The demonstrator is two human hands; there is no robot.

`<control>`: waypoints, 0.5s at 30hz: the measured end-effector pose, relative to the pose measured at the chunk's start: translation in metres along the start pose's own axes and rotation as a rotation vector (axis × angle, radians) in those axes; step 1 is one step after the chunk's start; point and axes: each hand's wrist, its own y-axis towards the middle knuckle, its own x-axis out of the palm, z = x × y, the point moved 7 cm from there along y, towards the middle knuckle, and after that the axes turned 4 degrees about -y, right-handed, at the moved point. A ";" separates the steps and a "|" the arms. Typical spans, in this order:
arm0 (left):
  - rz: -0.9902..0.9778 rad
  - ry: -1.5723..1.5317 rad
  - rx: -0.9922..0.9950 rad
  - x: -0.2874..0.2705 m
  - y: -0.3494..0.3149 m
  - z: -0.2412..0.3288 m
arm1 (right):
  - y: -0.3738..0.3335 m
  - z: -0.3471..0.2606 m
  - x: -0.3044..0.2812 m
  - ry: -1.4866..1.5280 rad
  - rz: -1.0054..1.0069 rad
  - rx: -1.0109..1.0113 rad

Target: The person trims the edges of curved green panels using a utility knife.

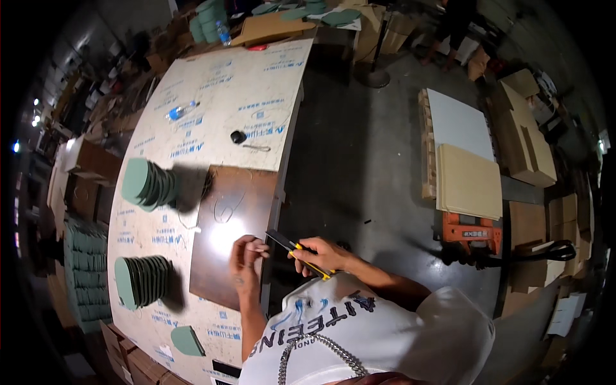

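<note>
My right hand (323, 253) is closed around a yellow and black utility knife (280, 239), whose black end points up and left toward my left hand. My left hand (246, 258) is just left of the knife's tip, over the board's near edge, with its fingers drawn together. Whatever they hold, if anything, is too small to make out. Under and beyond it lies a dark brown board (206, 256) with a loose loop of thin cord (223, 212). Two stacks of green rounded pieces, a farther one (146, 183) and a nearer one (140, 282), stand to the left.
The long printed table (212, 74) holds a water bottle (182, 111), a small black item (239, 136) and a loose green piece (187, 341). Across the floor, a pallet carries tan sheets (468, 183) beside an orange pallet jack (471, 235). A person (453, 29) stands far off.
</note>
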 end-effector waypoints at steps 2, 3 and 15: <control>-0.130 0.071 -0.050 0.050 -0.003 -0.017 | -0.016 -0.008 -0.023 -0.085 0.030 -0.042; -0.194 0.084 -0.087 0.066 -0.002 -0.029 | -0.025 -0.019 -0.031 -0.050 0.053 -0.097; -0.228 0.256 -0.112 0.166 -0.005 -0.056 | -0.079 -0.018 -0.121 -0.038 0.067 -0.143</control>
